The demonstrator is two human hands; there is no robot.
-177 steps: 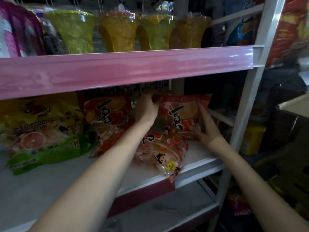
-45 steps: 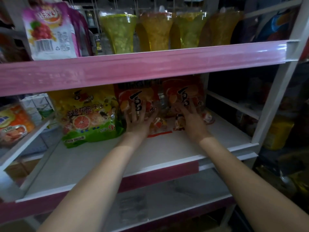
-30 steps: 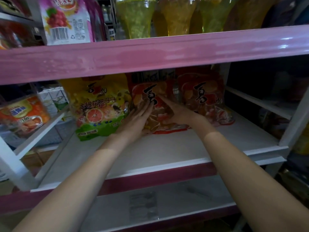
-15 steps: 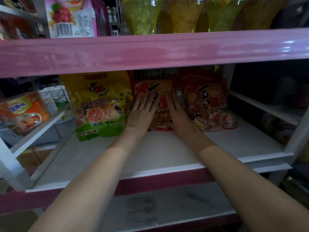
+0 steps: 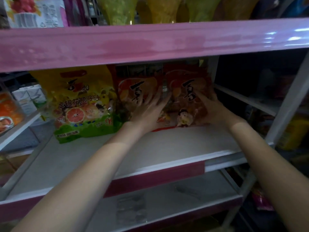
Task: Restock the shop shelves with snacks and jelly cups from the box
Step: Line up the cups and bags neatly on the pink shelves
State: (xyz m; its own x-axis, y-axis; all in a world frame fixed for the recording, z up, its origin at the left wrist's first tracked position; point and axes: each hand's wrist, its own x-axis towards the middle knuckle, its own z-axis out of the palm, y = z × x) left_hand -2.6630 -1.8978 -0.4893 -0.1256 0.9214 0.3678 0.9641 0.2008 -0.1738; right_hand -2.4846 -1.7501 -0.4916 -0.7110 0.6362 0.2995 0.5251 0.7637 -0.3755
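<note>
Two red snack bags stand upright at the back of the middle shelf [image 5: 167, 144]: a left red bag [image 5: 133, 91] and a right red bag [image 5: 187, 97]. My left hand [image 5: 148, 113] lies with spread, straight fingers against the left bag, reaching to the seam between the two. At the right bag's right edge my right hand [image 5: 212, 109] presses with its fingers against the bag. A yellow-green grapefruit snack bag [image 5: 80, 104] leans to the left of them. Jelly cups [image 5: 163, 9] line the shelf above.
A pink shelf rail [image 5: 150, 42] overhangs the bags. A pink pouch [image 5: 33, 12] stands top left. Cartons [image 5: 28, 96] and an orange pack [image 5: 8, 111] sit on the neighbouring left rack. A lower shelf [image 5: 167, 198] lies below; a grey upright [image 5: 287, 101] stands at right.
My right hand has moved from the middle between the bags to the right bag's right edge. My left hand has shifted right toward the seam. Both bags stand more upright.
</note>
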